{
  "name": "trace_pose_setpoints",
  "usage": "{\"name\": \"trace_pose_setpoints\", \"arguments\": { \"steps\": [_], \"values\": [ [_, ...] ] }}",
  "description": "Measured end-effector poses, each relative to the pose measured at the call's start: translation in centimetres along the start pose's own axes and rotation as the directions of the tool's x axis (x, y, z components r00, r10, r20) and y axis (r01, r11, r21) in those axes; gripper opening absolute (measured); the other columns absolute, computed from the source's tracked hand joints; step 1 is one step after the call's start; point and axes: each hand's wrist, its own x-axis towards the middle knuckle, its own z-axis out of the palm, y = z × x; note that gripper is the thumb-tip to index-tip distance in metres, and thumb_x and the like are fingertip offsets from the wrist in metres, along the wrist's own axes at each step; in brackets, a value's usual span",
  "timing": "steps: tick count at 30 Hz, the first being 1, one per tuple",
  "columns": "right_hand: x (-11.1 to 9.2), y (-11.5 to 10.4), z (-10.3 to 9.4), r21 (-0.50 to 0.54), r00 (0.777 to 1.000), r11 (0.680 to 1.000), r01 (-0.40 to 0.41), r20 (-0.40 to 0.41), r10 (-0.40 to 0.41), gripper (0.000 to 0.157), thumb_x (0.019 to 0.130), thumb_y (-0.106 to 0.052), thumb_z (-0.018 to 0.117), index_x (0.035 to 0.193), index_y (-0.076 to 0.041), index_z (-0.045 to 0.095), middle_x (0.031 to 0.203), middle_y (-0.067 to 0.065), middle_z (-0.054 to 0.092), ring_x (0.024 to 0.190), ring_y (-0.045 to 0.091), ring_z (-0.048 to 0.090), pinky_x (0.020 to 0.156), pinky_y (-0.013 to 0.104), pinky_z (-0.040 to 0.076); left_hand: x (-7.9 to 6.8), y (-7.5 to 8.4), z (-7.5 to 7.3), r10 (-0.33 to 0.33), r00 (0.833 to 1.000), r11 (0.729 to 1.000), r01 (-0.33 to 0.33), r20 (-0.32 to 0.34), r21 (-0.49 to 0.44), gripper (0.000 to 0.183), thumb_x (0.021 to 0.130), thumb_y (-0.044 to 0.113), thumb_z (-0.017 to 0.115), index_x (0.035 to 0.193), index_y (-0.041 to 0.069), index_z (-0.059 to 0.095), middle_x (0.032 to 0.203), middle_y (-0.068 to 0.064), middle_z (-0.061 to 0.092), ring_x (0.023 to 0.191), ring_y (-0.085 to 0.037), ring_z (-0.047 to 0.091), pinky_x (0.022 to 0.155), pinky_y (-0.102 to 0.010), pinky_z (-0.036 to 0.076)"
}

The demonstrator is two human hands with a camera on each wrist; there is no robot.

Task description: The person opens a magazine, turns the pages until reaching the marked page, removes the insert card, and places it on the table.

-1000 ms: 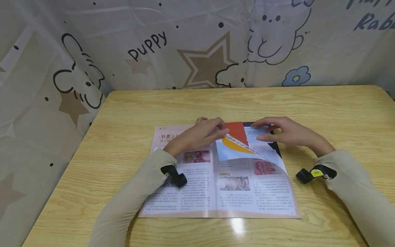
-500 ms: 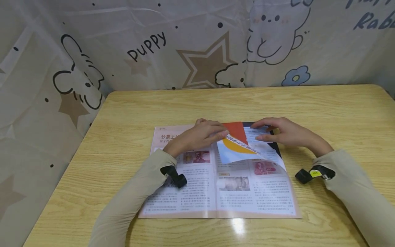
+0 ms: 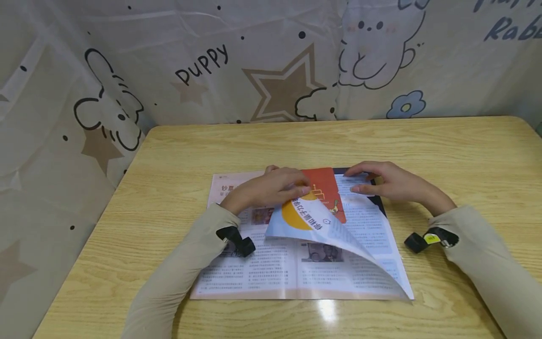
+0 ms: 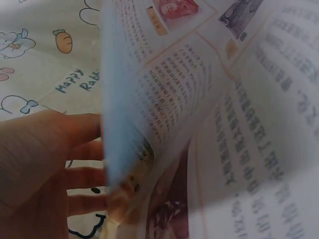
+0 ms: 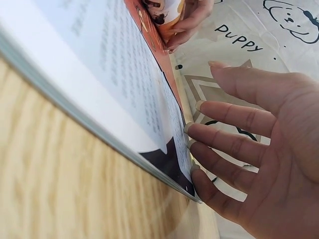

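Observation:
An open magazine (image 3: pixel 254 285) lies on the wooden table. My left hand (image 3: pixel 271 189) pinches the far corner of a right-hand page (image 3: pixel 296 228) between thumb and fingers. That page is lifted and curls over toward the left, showing blue and yellow print on its back. In the left wrist view, the thumb is on one side of the raised page (image 4: pixel 115 99), the fingers partly behind it. My right hand (image 3: pixel 391 181) is at the magazine's far right corner. Its fingers are spread and loosely bent in the right wrist view, holding nothing, fingertips (image 5: pixel 195 172) close to the page edge.
Beneath the raised page shows another page with a red printed panel (image 3: pixel 323 188) and blocks of text. The light wood table (image 3: pixel 466 155) extends around the magazine. A cartoon-printed cloth (image 3: pixel 169 28) hangs behind it and at the left. Black camera straps circle both wrists.
The left hand has drawn the page corner slightly left, so the page has curled further over and more of the red panel shows. The right hand has stayed nearly still.

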Motion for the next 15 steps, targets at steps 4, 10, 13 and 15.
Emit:
{"name": "trace_pose_setpoints", "arguments": {
  "steps": [4,10,13,15],
  "values": [
    [-0.08,-0.19,0.08,0.001,1.000,1.000,0.007,-0.005,-0.007,0.037,0.091,-0.019,0.068,0.126,-0.008,0.061,0.128,0.011,0.059,0.106,0.024,0.054,0.088,0.045,0.046,-0.21,0.26,-0.20,-0.013,0.999,1.000,0.013,0.044,-0.010,0.039,0.101,0.042,0.046,0.129,0.017,0.058,0.131,0.003,0.055,0.124,-0.016,0.044,0.102,-0.045,0.022],
    [-0.07,-0.23,0.13,0.006,1.000,1.000,0.015,-0.012,-0.015,0.036,0.091,-0.017,0.069,0.124,-0.007,0.061,0.127,0.011,0.059,0.107,0.025,0.054,0.089,0.046,0.046,-0.34,0.60,-0.37,-0.046,0.995,0.999,0.045,0.089,0.007,0.044,0.101,0.044,0.046,0.134,0.017,0.054,0.141,0.000,0.048,0.132,-0.019,0.039,0.106,-0.048,0.020],
    [-0.03,-0.16,0.18,0.004,1.000,1.000,0.006,-0.010,-0.006,0.035,0.091,-0.017,0.069,0.124,-0.008,0.061,0.128,0.010,0.059,0.107,0.025,0.054,0.090,0.046,0.046,-0.38,0.62,-0.40,-0.059,0.993,0.998,0.057,0.104,0.017,0.045,0.100,0.044,0.046,0.136,0.017,0.053,0.145,0.000,0.044,0.135,-0.019,0.036,0.107,-0.048,0.020],
    [-0.01,-0.11,0.18,0.003,1.000,1.000,0.006,-0.012,-0.006,0.035,0.091,-0.017,0.068,0.124,-0.008,0.061,0.127,0.009,0.059,0.108,0.024,0.054,0.090,0.045,0.046,-0.41,0.58,-0.40,-0.060,0.992,0.998,0.058,0.111,0.023,0.046,0.100,0.044,0.047,0.136,0.017,0.052,0.147,-0.001,0.042,0.137,-0.019,0.034,0.107,-0.049,0.020]
  ]
}}
